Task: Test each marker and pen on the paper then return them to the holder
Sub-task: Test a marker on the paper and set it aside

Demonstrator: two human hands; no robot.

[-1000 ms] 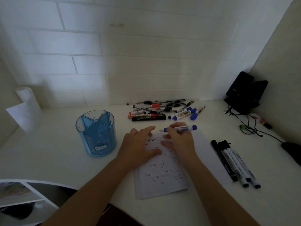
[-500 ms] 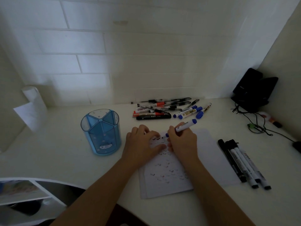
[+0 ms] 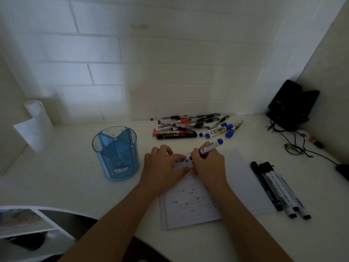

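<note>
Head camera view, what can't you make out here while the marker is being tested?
- Blue marker tip: hidden by the right hand, so paper contact is unclear.
- Marker labels in the pile: too small and dim.
- Holder compartments: contents unclear through tinted walls.
- Black object at right: cut off by the frame edge.

One holder (image 3: 116, 154), one paper (image 3: 190, 205), three black markers (image 3: 279, 190) (capped), two hands (image 3: 164, 171)

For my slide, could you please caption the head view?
Right hand tests a blue marker on the paper, steadied by the left hand; holder alongside.
</note>
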